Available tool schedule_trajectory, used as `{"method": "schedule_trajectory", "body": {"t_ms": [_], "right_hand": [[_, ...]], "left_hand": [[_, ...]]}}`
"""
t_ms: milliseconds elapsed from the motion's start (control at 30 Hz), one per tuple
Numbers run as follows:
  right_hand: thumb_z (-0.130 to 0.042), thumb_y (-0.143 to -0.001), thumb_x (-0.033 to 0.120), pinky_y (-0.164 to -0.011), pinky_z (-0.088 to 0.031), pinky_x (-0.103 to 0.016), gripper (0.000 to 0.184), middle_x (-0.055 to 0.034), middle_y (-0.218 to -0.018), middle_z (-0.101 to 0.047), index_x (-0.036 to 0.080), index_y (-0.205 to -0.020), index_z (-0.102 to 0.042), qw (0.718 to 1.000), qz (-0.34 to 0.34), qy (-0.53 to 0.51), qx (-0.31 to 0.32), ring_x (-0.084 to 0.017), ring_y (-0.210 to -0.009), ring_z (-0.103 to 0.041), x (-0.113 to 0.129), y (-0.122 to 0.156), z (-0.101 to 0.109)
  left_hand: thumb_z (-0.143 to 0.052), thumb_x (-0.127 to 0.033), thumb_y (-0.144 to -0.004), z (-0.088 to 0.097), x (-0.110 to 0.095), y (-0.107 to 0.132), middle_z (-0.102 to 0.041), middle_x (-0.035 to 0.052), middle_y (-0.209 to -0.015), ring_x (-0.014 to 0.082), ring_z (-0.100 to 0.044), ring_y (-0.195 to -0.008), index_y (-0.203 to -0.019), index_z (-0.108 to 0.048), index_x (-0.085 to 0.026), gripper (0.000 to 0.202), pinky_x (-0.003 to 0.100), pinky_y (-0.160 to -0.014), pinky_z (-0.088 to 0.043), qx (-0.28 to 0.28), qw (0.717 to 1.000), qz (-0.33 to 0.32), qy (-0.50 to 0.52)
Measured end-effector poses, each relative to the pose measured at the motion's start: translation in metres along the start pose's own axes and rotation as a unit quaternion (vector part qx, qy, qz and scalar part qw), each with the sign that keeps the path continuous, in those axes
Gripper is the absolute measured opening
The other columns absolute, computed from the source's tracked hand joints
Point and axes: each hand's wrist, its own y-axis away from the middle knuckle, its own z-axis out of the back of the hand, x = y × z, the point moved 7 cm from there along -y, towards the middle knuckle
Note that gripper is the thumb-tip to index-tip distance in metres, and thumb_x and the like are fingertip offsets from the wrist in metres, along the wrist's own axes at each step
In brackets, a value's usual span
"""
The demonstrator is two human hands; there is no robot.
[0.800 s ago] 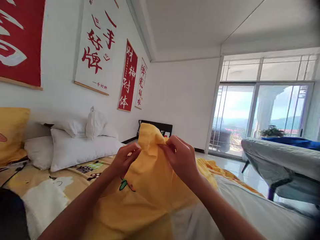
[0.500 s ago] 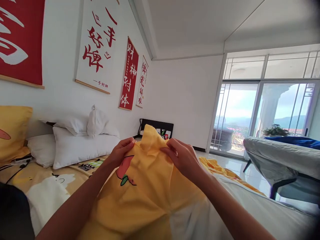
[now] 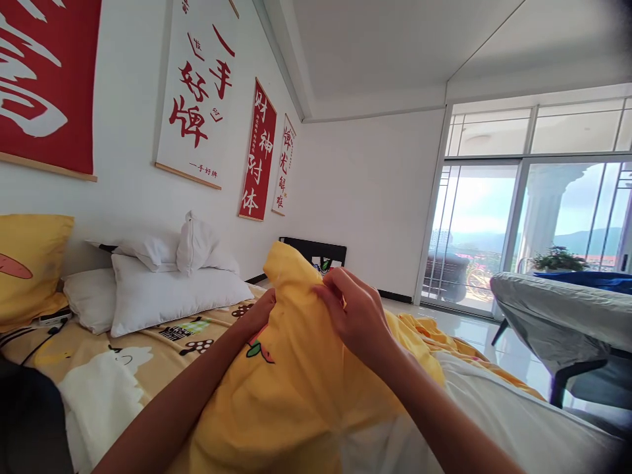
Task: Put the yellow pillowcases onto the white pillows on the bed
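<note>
Both my hands are raised in front of me at a yellow cloth cover printed with a small red fruit and green leaf. My right hand pinches the top edge of the cloth, fingers closed on a fold. My left hand has gone behind the cloth; only the wrist and heel of it show, and its fingers are hidden. The cloth bunches up into a peak above the hands and drapes down over a white duvet lying across the bed.
White pillows and a yellow pillow lie at the bed's head on a cartoon-print sheet. Red and white calligraphy scrolls hang on the left wall. A grey-covered chair stands at right before glass doors.
My left hand has slipped from the front of the cloth to behind it. The cloth's peak has risen and shifted a little left. My right hand keeps its pinch.
</note>
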Motion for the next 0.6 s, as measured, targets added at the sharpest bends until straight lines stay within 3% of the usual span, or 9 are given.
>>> {"method": "schedule_trajectory", "body": {"t_ms": [67,100,200,267,300,367,467,533,600], "right_hand": [[-0.044,-0.093,0.031,-0.054,-0.030,-0.021,0.026,0.0037,-0.065,-0.048,0.022,-0.069,-0.039,1.000,-0.002,0.026,0.009,-0.009,-0.054,-0.037,-0.006,0.003,-0.002],[-0.044,-0.093,0.031,-0.054,-0.029,-0.021,0.026,0.0038,-0.064,-0.047,0.022,-0.069,-0.038,0.999,-0.006,0.037,0.013,-0.009,-0.054,-0.037,-0.011,0.004,-0.003],[-0.043,-0.093,0.033,-0.053,-0.028,-0.021,0.027,0.0036,-0.063,-0.048,0.022,-0.069,-0.038,0.998,-0.028,0.051,0.014,-0.010,-0.054,-0.038,-0.026,0.007,-0.005],[-0.043,-0.093,0.035,-0.053,-0.028,-0.021,0.028,0.0034,-0.064,-0.048,0.022,-0.069,-0.038,0.998,-0.040,0.048,0.007,-0.010,-0.054,-0.038,-0.032,0.008,-0.007],[-0.043,-0.093,0.035,-0.053,-0.028,-0.021,0.028,0.0034,-0.064,-0.048,0.022,-0.069,-0.038,0.998,-0.043,0.043,0.003,-0.010,-0.054,-0.038,-0.034,0.007,-0.008],[-0.044,-0.093,0.035,-0.053,-0.028,-0.022,0.028,0.0034,-0.064,-0.049,0.022,-0.069,-0.038,0.999,-0.041,0.034,-0.002,-0.010,-0.054,-0.038,-0.033,0.007,-0.010],[-0.043,-0.094,0.033,-0.053,-0.029,-0.022,0.028,0.0031,-0.065,-0.048,0.022,-0.069,-0.038,0.999,-0.027,0.032,-0.005,-0.010,-0.055,-0.038,-0.027,0.006,-0.011],[-0.042,-0.095,0.031,-0.053,-0.029,-0.022,0.029,0.0029,-0.066,-0.048,0.022,-0.068,-0.038,0.999,-0.016,0.042,-0.003,-0.010,-0.055,-0.038,-0.023,0.006,-0.010],[-0.041,-0.095,0.030,-0.053,-0.029,-0.021,0.028,0.0028,-0.066,-0.048,0.021,-0.069,-0.039,0.999,-0.004,0.051,0.002,-0.010,-0.055,-0.038,-0.020,0.008,-0.008]], "left_hand": [[-0.067,-0.033,-0.066,0.005,-0.014,-0.001,-0.063,0.0018,-0.069,0.0169,-0.055,-0.068,-0.071,-0.063,-0.016,0.018,0.028,-0.061,-0.046,0.010,0.993,-0.062,-0.105],[-0.067,-0.031,-0.067,0.016,-0.025,-0.001,-0.061,0.0007,-0.070,0.0156,-0.053,-0.069,-0.072,-0.062,-0.017,0.016,0.026,-0.063,-0.046,-0.028,0.982,-0.098,-0.156],[-0.062,-0.028,-0.075,0.062,-0.067,0.020,-0.057,-0.0006,-0.075,0.0129,-0.051,-0.070,-0.082,-0.060,-0.018,0.012,0.024,-0.066,-0.044,-0.242,0.923,-0.208,-0.216],[-0.054,-0.025,-0.084,0.074,-0.091,0.045,-0.057,-0.0001,-0.077,0.0117,-0.052,-0.069,-0.087,-0.058,-0.018,0.009,0.024,-0.066,-0.044,-0.318,0.885,-0.269,-0.207],[-0.051,-0.024,-0.086,0.069,-0.101,0.057,-0.057,0.0000,-0.076,0.0113,-0.053,-0.068,-0.088,-0.057,-0.018,0.008,0.023,-0.065,-0.044,-0.317,0.872,-0.299,-0.223],[-0.049,-0.020,-0.088,0.039,-0.114,0.071,-0.059,0.0009,-0.078,0.0118,-0.055,-0.070,-0.091,-0.058,-0.018,0.010,0.024,-0.066,-0.046,-0.250,0.850,-0.344,-0.311],[-0.053,-0.024,-0.089,-0.008,-0.108,0.073,-0.063,0.0055,-0.092,0.0163,-0.059,-0.085,-0.104,-0.057,-0.018,0.017,0.028,-0.075,-0.049,-0.157,0.825,-0.339,-0.425],[-0.056,-0.032,-0.089,-0.020,-0.096,0.064,-0.063,0.0065,-0.095,0.0183,-0.060,-0.089,-0.106,-0.055,-0.018,0.022,0.031,-0.076,-0.050,-0.146,0.840,-0.296,-0.431],[-0.058,-0.037,-0.087,-0.019,-0.088,0.054,-0.063,0.0059,-0.095,0.0187,-0.060,-0.087,-0.107,-0.053,-0.019,0.027,0.032,-0.075,-0.051,-0.162,0.859,-0.255,-0.415]]}}
